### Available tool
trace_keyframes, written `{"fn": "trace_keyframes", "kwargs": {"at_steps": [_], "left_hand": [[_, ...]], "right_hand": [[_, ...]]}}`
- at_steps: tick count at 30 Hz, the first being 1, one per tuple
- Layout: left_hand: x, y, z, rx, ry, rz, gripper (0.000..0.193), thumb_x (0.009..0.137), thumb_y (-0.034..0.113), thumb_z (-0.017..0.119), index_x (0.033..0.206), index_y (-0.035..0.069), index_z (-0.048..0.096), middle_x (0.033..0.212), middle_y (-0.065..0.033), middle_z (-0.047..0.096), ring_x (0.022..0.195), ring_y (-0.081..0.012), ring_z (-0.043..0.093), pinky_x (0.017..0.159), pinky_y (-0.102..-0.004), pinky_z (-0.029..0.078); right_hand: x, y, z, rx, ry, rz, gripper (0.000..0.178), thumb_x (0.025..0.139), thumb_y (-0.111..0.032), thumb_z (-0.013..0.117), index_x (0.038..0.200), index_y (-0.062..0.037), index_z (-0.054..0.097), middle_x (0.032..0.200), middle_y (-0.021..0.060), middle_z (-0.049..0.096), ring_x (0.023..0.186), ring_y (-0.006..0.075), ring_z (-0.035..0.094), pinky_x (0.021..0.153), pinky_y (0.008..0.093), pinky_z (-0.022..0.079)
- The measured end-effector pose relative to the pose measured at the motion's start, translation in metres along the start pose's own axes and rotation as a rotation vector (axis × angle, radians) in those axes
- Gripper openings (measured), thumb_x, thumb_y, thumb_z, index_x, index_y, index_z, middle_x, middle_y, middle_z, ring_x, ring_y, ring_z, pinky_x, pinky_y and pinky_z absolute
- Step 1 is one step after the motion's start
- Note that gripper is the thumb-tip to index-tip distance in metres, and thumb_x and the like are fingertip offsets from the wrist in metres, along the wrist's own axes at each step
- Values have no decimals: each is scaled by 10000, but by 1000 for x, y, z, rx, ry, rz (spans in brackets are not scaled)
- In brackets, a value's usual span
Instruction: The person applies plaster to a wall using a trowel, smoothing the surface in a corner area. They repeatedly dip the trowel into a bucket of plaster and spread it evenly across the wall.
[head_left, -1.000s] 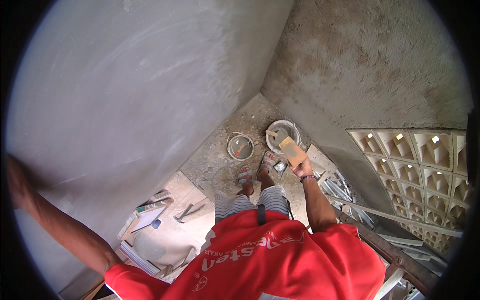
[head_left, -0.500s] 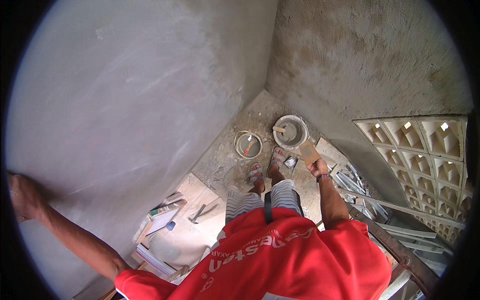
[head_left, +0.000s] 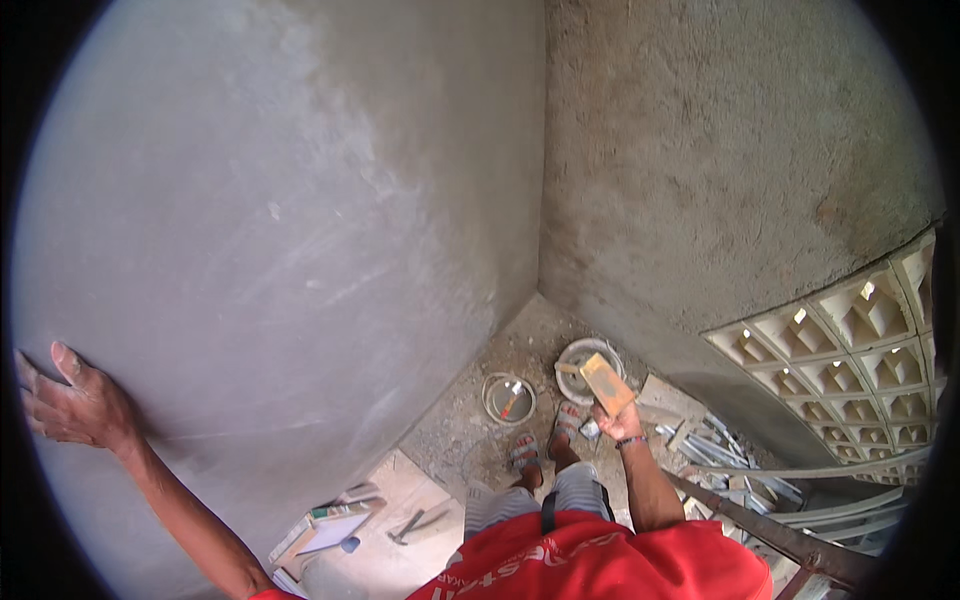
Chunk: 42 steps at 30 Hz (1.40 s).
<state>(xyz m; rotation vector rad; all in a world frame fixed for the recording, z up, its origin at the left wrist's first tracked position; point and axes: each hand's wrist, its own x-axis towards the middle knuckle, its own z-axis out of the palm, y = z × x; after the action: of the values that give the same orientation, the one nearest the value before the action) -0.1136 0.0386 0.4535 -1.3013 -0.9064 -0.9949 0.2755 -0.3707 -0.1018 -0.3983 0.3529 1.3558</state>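
My left hand [head_left: 85, 402] is at the far left, fingers spread against the smooth grey plastered wall [head_left: 270, 250]. My right hand [head_left: 615, 424] is closed around the lower end of a yellow-brown rectangular block [head_left: 607, 383], whose exact kind I cannot make out. From this view the block partly covers a bucket [head_left: 590, 342] on the floor, which has grey wet contents and a wooden handle [head_left: 567, 368] at its left rim. To its left stands another round container [head_left: 487, 400] with a red-handled tool [head_left: 511, 400] in it.
A rougher wall [head_left: 680, 180] meets the smooth one at a corner ahead. Ventilation blocks [head_left: 865, 350] fill an opening at right. A hammer [head_left: 405, 527] lies on a board at lower left. Metal strips [head_left: 745, 475] and a rusty bar [head_left: 740, 520] are at lower right.
The view has tilted up, so floor and buckets sit lower in the picture. My left hand shows more fully on the wall. The block in my right hand now overlaps the bucket.
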Motion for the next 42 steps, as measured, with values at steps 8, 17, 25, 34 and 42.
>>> {"fn": "trace_keyframes", "kwargs": {"at_steps": [8,17,25,34,42], "left_hand": [[0,34,-6,-28,-27,-110,563,966,410,358,1475,174,318,1557,-106,203,1434,-384,126,1152,-520,171],[13,25,-22,-51,2,-114,578,935,372,417,1464,153,340,1540,-138,235,1423,-409,148,1147,-532,189],[-26,74,-84,-1095,-255,-265,298,876,106,564,1162,56,630,1292,-139,548,1286,-348,420,1055,-471,327],[-102,214,-171,-2226,-1540,-840,325,957,227,561,1125,-42,631,1065,-77,649,1011,-140,558,930,-311,426],[-113,230,-182,-2434,-1670,-998,371,969,288,548,1139,-33,620,1050,-69,642,1021,-150,544,967,-328,391]], "right_hand": [[56,4,89,-50,-132,-91,310,957,-187,501,1204,-11,564,1189,116,628,1092,249,613,961,397,495],[25,44,176,93,-341,8,337,952,-209,531,1240,-35,545,1230,113,600,1128,258,585,961,422,491],[-34,76,261,28,-435,-42,242,874,-173,603,1060,-24,560,874,74,465,694,158,430,562,274,403],[-64,70,276,-159,-453,-110,315,879,-208,619,1112,-8,546,904,88,507,733,181,507,591,288,473],[-46,69,249,-166,-321,-147,328,905,-203,605,1170,-20,544,1002,109,563,826,222,554,674,324,504]]}}
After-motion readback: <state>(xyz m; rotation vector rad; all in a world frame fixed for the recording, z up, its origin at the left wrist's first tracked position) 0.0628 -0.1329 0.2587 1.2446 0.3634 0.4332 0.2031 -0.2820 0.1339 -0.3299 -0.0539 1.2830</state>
